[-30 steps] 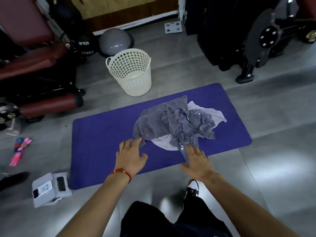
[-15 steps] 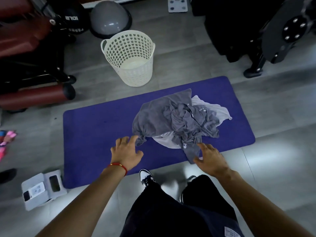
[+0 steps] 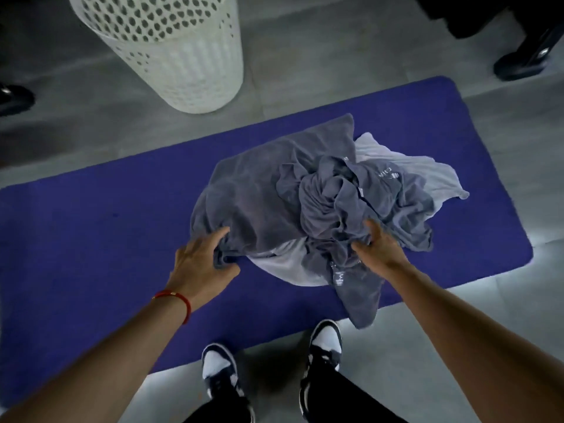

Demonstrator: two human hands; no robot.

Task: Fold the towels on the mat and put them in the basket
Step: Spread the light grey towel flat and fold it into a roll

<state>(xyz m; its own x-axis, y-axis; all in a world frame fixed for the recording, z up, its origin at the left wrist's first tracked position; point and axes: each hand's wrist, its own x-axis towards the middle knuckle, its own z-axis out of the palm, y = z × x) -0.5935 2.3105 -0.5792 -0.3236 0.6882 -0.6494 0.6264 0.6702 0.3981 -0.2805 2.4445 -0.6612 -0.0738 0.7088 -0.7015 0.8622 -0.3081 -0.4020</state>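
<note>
A heap of crumpled grey towels (image 3: 274,190) lies on the blue mat (image 3: 91,239), with a white towel (image 3: 427,175) showing beneath it. One grey towel end hangs over the mat's near edge. My left hand (image 3: 198,264), with a red band at the wrist, grips the left near edge of the big grey towel. My right hand (image 3: 377,242) grips a bunch of grey towel at the near right of the heap. The white perforated basket (image 3: 183,56) stands on the floor beyond the mat, at the upper left.
My two shoes (image 3: 219,370) stand on the grey floor at the mat's near edge. The dark foot of a machine (image 3: 525,59) sits at the upper right, beyond the mat. Another dark shape lies at the far left edge.
The view has closed in on the mat. Both hands have moved forward from just short of the heap and taken hold of the grey towels.
</note>
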